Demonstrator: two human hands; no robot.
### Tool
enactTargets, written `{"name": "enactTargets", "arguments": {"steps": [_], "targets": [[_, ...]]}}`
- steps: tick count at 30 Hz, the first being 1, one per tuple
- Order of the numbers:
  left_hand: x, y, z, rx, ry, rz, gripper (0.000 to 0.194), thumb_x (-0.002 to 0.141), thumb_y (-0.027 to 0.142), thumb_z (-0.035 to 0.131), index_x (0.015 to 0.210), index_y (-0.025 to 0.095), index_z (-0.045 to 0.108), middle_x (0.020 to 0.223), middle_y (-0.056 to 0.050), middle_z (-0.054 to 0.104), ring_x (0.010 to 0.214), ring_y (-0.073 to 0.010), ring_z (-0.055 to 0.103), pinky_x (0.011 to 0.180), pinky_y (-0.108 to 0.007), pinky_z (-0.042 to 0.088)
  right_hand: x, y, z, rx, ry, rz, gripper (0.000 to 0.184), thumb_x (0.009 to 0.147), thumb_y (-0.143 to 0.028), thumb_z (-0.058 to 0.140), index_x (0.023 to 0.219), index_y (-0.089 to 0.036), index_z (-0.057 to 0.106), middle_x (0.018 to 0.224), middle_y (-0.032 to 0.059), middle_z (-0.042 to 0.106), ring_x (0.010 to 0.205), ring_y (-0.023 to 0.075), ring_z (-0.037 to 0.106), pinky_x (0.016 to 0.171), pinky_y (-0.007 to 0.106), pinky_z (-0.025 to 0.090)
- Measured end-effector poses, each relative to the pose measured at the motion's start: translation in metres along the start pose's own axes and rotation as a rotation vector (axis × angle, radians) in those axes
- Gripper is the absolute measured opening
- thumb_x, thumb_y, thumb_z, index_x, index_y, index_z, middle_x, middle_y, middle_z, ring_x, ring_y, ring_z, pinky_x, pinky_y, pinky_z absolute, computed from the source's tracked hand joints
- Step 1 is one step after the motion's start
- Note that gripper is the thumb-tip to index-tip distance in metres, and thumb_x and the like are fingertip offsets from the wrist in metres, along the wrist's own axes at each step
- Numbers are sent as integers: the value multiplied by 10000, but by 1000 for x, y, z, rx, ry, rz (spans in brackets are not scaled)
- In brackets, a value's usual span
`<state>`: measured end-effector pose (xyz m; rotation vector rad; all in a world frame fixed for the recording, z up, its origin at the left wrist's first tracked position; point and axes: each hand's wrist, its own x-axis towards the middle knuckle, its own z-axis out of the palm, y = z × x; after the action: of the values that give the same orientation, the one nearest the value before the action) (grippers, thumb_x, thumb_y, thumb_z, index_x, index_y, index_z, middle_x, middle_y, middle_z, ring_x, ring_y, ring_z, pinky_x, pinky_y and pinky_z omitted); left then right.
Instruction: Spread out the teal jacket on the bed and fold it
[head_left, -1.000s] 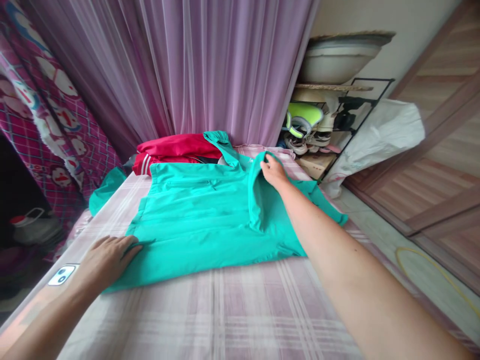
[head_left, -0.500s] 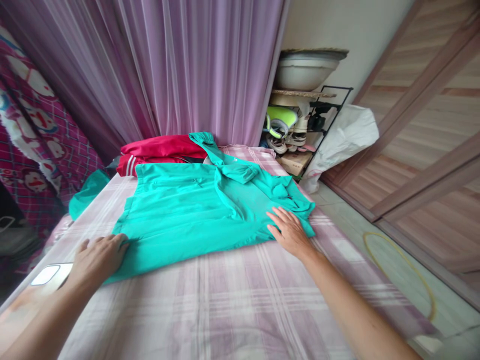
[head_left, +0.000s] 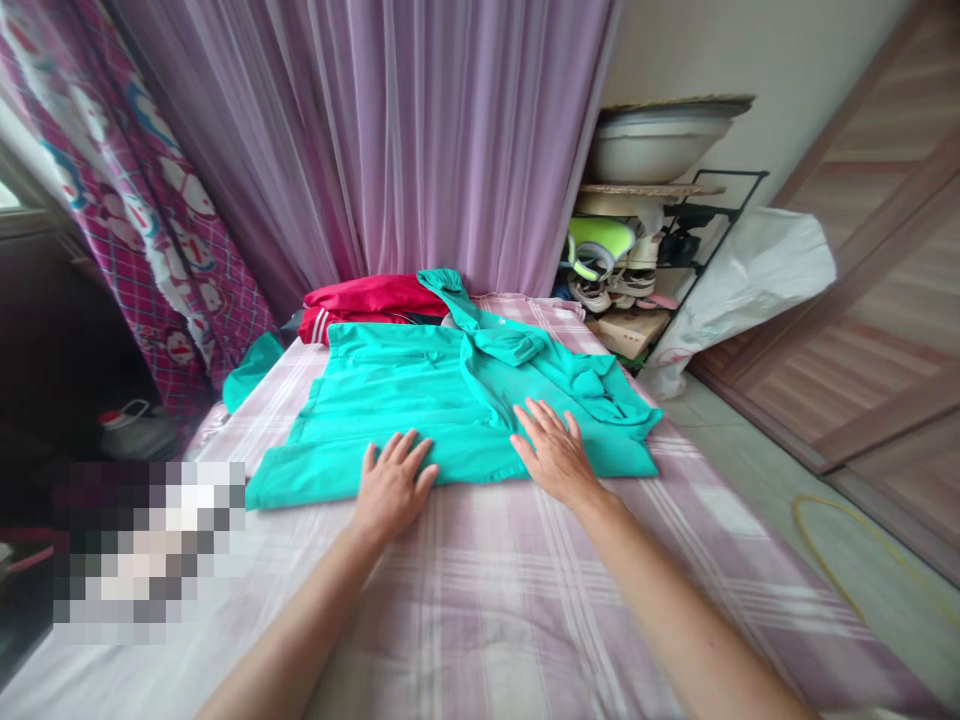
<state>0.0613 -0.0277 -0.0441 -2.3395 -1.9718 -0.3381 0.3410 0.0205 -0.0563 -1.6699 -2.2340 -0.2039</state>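
Observation:
A teal zip jacket (head_left: 390, 390) lies spread on the plaid bed sheet (head_left: 480, 590), one sleeve stretched toward the back and the collar end to the right. My left hand (head_left: 394, 485) rests on the jacket's near edge with its fingers spread. Farther right, my right hand (head_left: 555, 450) lies flat on the same garment, fingers apart. Neither hand grips the cloth. A red garment with white stripes (head_left: 367, 298) sits behind the jacket, partly covered by the teal sleeve.
Purple curtains (head_left: 420, 150) hang behind the bed. At the back right stands a rack (head_left: 694, 265) with shoes, a box and a large basin (head_left: 660, 145). A white bag (head_left: 757, 280) leans beside it, before a wooden wardrobe (head_left: 862, 230). A pixelated patch covers the left edge.
My right hand let go of the raised jacket part, which now lies folded down, and came back to the near edge. My left hand slid right from the left corner.

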Motion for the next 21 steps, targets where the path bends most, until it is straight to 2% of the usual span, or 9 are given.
{"name": "enactTargets", "arguments": {"steps": [3, 5, 7, 10, 15, 18, 21], "targets": [[5, 20, 11, -54, -40, 73, 478, 984, 515, 363, 1414, 363, 509, 1531, -36, 455, 1431, -299, 369, 1158, -643, 219, 1, -8, 14, -34, -142, 75, 558, 987, -497, 319, 1474, -262, 459, 1546, 123, 417, 1414, 308, 360, 1121, 618, 234], [8, 19, 15, -82, -77, 136, 487, 987, 525, 350, 1418, 362, 505, 1532, -42, 454, 1436, -303, 360, 1154, -652, 217, -3, -3, 21, -54, -218, 129, 582, 979, -535, 320, 1469, -258, 467, 1548, 128, 411, 1421, 316, 351, 1112, 632, 243], [8, 9, 17, -103, -89, 189, 486, 989, 520, 348, 1424, 362, 498, 1531, -41, 456, 1438, -295, 359, 1157, -631, 236, -6, 4, 26, -64, -242, 143, 592, 978, -548, 313, 1473, -259, 462, 1559, 127, 393, 1432, 314, 337, 1113, 629, 250], [5, -17, 17, -94, -46, 145, 481, 993, 492, 356, 1438, 358, 482, 1532, -44, 452, 1437, -279, 364, 1172, -589, 239, -7, 8, 27, -71, -241, 136, 599, 982, -551, 293, 1479, -257, 452, 1565, 129, 381, 1436, 313, 332, 1113, 629, 250], [-5, -91, 8, 37, -44, -181, 515, 988, 492, 343, 1460, 324, 462, 1556, -63, 413, 1455, -295, 330, 1170, -598, 214, -8, 7, 23, -73, -273, 138, 597, 978, -558, 313, 1495, -281, 424, 1575, 120, 368, 1443, 309, 320, 1116, 620, 257], [-11, -128, 5, 58, -59, -185, 555, 973, 512, 354, 1480, 302, 432, 1581, -71, 368, 1471, -306, 292, 1171, -601, 202, -16, 12, 20, -85, -253, 151, 576, 979, -538, 335, 1487, -287, 436, 1565, 115, 387, 1440, 304, 330, 1117, 611, 268], [-15, -143, 5, 61, -77, -136, 608, 957, 545, 368, 1500, 274, 402, 1595, -87, 337, 1481, -324, 260, 1169, -621, 184, -28, 31, 16, -59, -209, 97, 558, 962, -502, 400, 1467, -273, 465, 1553, 103, 411, 1435, 283, 348, 1141, 570, 271]]}}
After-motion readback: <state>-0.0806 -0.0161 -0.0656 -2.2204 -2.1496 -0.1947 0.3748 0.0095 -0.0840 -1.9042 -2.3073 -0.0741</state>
